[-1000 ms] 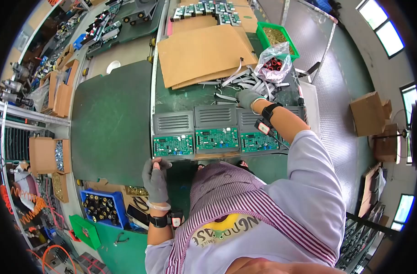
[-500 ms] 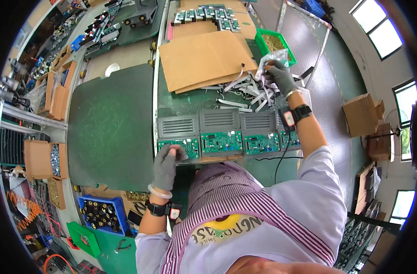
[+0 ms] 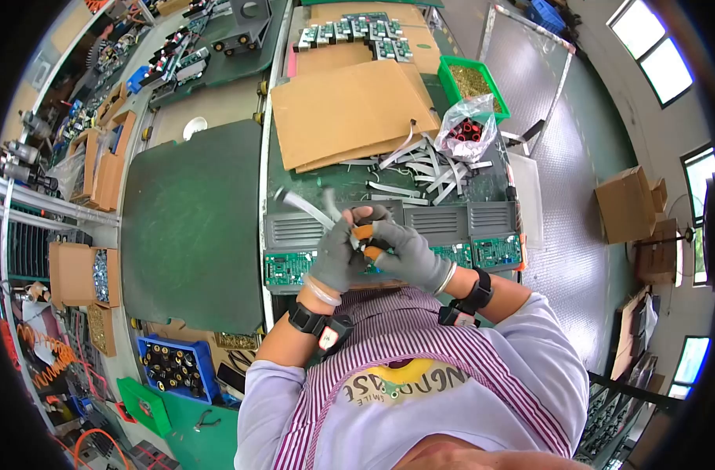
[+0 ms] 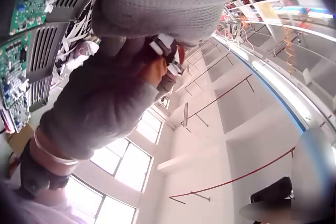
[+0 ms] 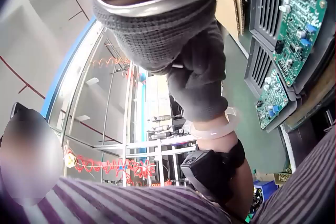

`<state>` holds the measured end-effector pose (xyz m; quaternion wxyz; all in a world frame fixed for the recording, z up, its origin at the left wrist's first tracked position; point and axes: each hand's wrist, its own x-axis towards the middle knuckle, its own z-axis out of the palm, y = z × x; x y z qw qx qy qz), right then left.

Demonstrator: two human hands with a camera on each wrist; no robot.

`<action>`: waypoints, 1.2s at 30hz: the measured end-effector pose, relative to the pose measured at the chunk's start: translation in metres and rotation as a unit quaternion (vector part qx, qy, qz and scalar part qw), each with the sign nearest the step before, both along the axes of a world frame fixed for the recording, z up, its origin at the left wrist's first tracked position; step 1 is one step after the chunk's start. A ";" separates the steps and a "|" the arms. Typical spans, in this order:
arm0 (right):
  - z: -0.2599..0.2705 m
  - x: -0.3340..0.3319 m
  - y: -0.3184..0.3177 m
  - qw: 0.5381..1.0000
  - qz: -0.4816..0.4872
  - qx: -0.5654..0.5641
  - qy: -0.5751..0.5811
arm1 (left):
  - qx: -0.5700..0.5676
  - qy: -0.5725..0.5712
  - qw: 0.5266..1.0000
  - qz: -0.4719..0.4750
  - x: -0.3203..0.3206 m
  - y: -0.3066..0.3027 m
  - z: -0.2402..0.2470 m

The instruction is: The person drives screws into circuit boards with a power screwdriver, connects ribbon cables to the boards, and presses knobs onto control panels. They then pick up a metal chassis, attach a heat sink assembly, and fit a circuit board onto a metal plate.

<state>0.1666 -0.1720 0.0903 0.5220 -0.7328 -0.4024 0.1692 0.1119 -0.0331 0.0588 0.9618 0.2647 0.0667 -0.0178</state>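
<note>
Both gloved hands meet over the row of grey slotted panels (image 3: 444,223) with green circuit boards (image 3: 497,251). My left hand (image 3: 334,258) grips a flat grey ribbon cable (image 3: 303,207), whose black connector end sticks out to the upper left. Close against it, my right hand (image 3: 416,254) pinches a small dark piece (image 3: 363,243) between thumb and finger, at the cable's near end. In the left wrist view the right hand (image 4: 100,108) reaches up to the left palm. Fingers hide most of the small piece; I cannot tell its kind.
Behind the panels lie loose ribbon cables (image 3: 440,168) and a clear bag (image 3: 469,129) of red and black parts. Cardboard sheets (image 3: 350,113) and a green bin (image 3: 471,84) stand farther back. A dark green mat (image 3: 193,227) covers the left table.
The right hand went from the loose cables to the plastic bag, then came back to the left hand. The left hand moved right and forward and now grips a ribbon cable.
</note>
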 end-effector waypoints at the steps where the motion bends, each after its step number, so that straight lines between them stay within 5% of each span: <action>1: 0.007 0.003 -0.001 0.997 -0.005 -0.059 -0.059 | 0.007 0.029 0.999 0.022 -0.002 0.002 -0.002; 5: -0.007 0.038 -0.006 0.981 -0.018 -0.117 -0.155 | 0.027 0.117 0.990 0.077 -0.022 0.026 -0.013; 9: -0.047 0.120 0.012 0.963 -0.006 -0.253 -0.092 | 0.081 0.212 0.968 0.105 -0.048 0.041 -0.008; 17: -0.110 0.155 0.087 0.837 0.024 -0.527 -0.146 | 0.053 0.236 0.943 0.228 -0.096 0.050 -0.017; 22: -0.127 0.168 0.087 0.862 -0.002 -0.481 -0.163 | 0.039 0.206 0.952 0.225 -0.154 0.078 -0.016; 26: -0.042 0.149 0.080 0.962 -0.086 -0.239 0.102 | 0.154 0.223 0.915 0.300 -0.181 0.086 -0.036; 27: -0.030 0.139 0.078 0.972 -0.093 -0.134 0.168 | 0.091 0.237 0.912 0.321 -0.182 0.088 -0.034; 28: -0.021 0.125 0.078 0.980 -0.073 -0.126 0.137 | 0.028 0.249 0.904 0.345 -0.183 0.090 -0.032; 31: -0.012 0.066 0.098 0.989 -0.003 -0.092 0.113 | 0.109 0.197 0.907 0.355 -0.186 0.098 -0.051; 32: -0.022 0.049 0.109 0.991 0.024 -0.131 0.027 | 0.132 0.181 0.909 0.352 -0.186 0.101 -0.054; 34: -0.036 0.010 0.129 0.986 0.054 -0.156 0.035 | 0.057 0.197 0.915 0.349 -0.184 0.104 -0.045; 36: -0.057 -0.017 0.147 0.978 0.078 -0.164 -0.100 | 0.033 0.205 0.918 0.338 -0.183 0.104 -0.038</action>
